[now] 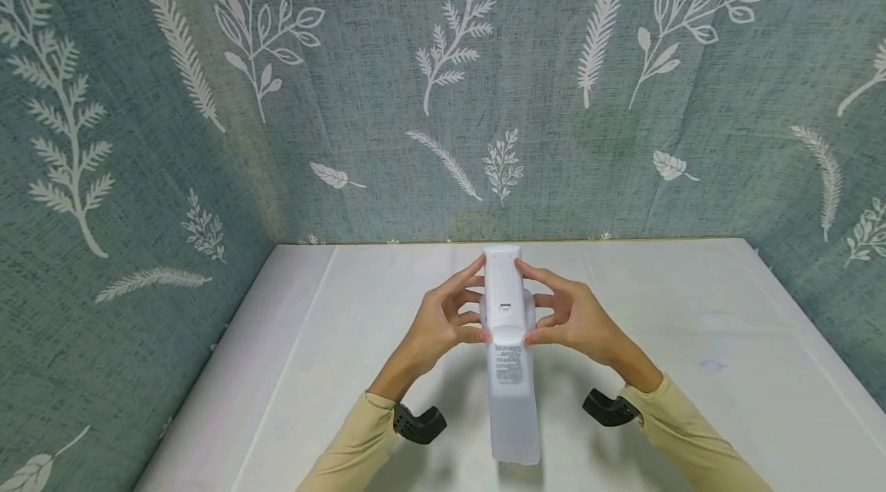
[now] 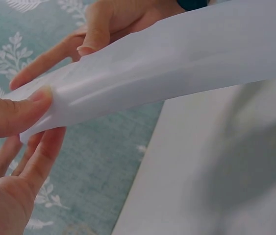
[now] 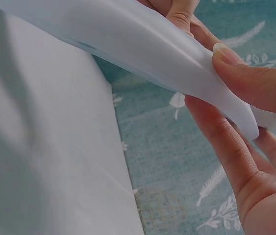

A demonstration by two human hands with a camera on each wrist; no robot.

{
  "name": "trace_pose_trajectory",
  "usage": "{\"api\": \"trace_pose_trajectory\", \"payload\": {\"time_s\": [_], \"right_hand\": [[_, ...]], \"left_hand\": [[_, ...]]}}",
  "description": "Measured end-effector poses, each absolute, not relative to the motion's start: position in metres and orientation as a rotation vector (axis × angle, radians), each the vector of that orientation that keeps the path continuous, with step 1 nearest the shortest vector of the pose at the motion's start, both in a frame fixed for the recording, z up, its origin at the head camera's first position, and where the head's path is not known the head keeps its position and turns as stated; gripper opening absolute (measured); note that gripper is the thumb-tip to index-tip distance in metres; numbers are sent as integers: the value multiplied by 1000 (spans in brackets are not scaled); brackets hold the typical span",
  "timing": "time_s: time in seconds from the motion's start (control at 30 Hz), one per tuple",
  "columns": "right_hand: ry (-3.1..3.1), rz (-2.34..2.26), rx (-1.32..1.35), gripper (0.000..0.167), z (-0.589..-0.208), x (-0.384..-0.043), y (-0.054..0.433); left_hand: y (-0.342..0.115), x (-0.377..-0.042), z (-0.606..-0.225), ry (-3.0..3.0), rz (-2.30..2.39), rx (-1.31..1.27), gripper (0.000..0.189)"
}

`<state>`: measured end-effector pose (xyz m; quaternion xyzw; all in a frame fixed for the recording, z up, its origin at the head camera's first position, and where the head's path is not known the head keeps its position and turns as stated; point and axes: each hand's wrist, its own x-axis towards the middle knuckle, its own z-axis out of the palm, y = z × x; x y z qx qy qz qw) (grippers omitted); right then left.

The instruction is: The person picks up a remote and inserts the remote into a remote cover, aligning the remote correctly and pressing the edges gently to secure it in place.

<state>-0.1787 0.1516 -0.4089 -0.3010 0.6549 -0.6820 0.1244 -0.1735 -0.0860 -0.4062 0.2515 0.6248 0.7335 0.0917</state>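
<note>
A long, slim white plastic device (image 1: 511, 400) stands out in front of me, held between both hands. Its upper part carries a panel with a small catch, like a battery cover; below that is grey printed text, and the lower part looks smooth and slightly translucent. My left hand (image 1: 446, 315) grips the upper part from the left, thumb by the panel's lower end and fingers along the side. From the right, my right hand (image 1: 567, 315) holds it the same way. In the left wrist view, the left thumb (image 2: 35, 105) presses on the smooth white surface, with fingers underneath.
A white-covered table (image 1: 692, 369) lies below the hands, with their shadows on it. Grey-green leaf-patterned cloth (image 1: 554, 131) stands along its back and both sides. Black wrist cameras (image 1: 418, 424) are strapped over pale yellow sleeves (image 1: 685, 430).
</note>
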Motion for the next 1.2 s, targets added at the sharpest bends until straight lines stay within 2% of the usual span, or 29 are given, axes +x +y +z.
{"api": "trace_pose_trajectory", "payload": {"time_s": [1.2], "right_hand": [[1911,-2003,-849,89,-411,-179,152]], "left_hand": [[-85,-175,-410,1853,2204,704,96]]}}
